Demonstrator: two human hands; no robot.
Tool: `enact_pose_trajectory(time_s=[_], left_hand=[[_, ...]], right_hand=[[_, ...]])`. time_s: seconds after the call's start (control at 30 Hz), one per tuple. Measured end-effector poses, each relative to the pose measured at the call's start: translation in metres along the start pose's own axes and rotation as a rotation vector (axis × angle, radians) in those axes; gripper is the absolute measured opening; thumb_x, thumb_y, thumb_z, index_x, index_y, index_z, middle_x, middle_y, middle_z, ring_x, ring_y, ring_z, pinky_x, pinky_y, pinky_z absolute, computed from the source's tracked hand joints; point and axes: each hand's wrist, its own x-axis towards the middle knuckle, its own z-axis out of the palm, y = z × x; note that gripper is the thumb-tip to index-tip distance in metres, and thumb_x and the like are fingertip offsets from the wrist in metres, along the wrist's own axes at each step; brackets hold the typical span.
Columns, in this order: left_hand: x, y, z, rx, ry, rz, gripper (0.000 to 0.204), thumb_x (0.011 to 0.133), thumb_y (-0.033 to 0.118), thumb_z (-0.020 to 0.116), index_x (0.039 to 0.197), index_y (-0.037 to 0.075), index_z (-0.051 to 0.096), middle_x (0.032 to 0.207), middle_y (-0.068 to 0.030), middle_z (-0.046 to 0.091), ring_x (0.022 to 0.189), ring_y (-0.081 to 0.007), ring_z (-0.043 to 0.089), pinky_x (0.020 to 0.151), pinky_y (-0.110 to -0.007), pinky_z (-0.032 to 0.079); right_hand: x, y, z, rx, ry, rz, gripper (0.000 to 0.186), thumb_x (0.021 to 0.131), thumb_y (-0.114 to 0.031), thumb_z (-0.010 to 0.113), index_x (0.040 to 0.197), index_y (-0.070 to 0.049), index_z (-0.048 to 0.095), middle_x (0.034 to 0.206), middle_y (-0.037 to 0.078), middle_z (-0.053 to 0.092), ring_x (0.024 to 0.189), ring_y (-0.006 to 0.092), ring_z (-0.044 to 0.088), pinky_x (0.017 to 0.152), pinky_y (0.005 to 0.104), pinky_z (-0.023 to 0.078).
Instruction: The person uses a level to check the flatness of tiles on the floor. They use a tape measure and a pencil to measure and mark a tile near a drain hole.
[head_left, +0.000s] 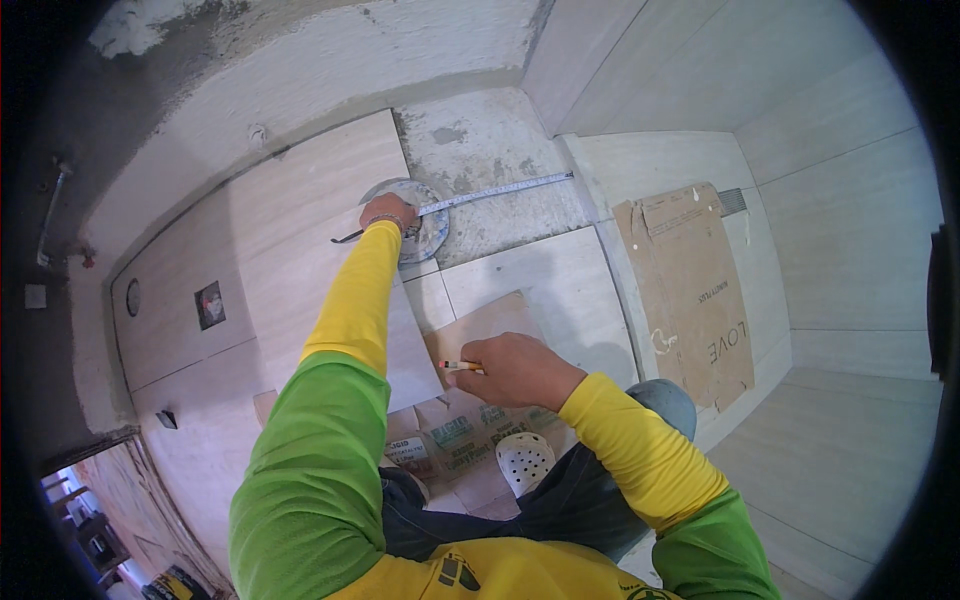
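My left hand (388,211), at the end of an outstretched arm, is closed on a tape measure; its case is hidden beneath my fingers. From there the pulled-out blade (497,192) runs right across a bare patch of grey floor, up to a raised tiled edge. Just beneath that hand lies a round, stained grey disc (432,240), partly covered. Closer to me, my right hand (520,370) holds a short pencil (463,367) between its fingers, above a sheet of cardboard (480,430).
Pale tiles (300,240) cover the floor at left, with a square cut-out (210,304) in one. Another flattened cardboard (690,290) lies on the right, beside a small floor grate (733,202). My white perforated clog (524,462) rests on the near cardboard. Tiled walls rise at right.
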Motion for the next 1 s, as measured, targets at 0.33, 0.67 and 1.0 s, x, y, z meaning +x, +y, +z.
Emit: enact_pose_trajectory(time_s=[0.33, 0.67, 1.0], left_hand=[[0.0008, 0.0061, 0.0025, -0.001, 0.004, -0.022, 0.051, 0.081, 0.048, 0.071, 0.115, 0.011, 0.07, 0.123, -0.0122, 0.067, 0.116, -0.0276, 0.063, 0.094, -0.038, 0.052], [-0.0005, 0.0053, 0.0017, 0.01, 0.003, -0.001, 0.053, 0.08, 0.05, 0.071, 0.115, 0.011, 0.07, 0.123, -0.0119, 0.067, 0.115, -0.0276, 0.064, 0.093, -0.037, 0.052], [-0.0027, 0.0049, -0.0002, -0.004, 0.005, -0.004, 0.052, 0.078, 0.05, 0.072, 0.112, 0.011, 0.071, 0.12, -0.012, 0.068, 0.112, -0.0276, 0.065, 0.092, -0.037, 0.053]], right_hand=[[0.0018, 0.0031, -0.0025, -0.003, -0.031, 0.02, 0.041, 0.093, -0.043, 0.056, 0.094, -0.003, 0.066, 0.08, 0.024, 0.066, 0.08, 0.0439, 0.064, 0.074, 0.0504, 0.049], [0.006, 0.0031, -0.0014, -0.007, -0.041, 0.005, 0.041, 0.093, -0.043, 0.057, 0.096, -0.003, 0.067, 0.081, 0.024, 0.066, 0.079, 0.0439, 0.064, 0.075, 0.0505, 0.049], [0.0072, 0.0037, -0.0017, 0.001, -0.02, 0.0, 0.039, 0.093, -0.041, 0.057, 0.096, -0.003, 0.067, 0.081, 0.024, 0.067, 0.078, 0.043, 0.064, 0.073, 0.0499, 0.05]])
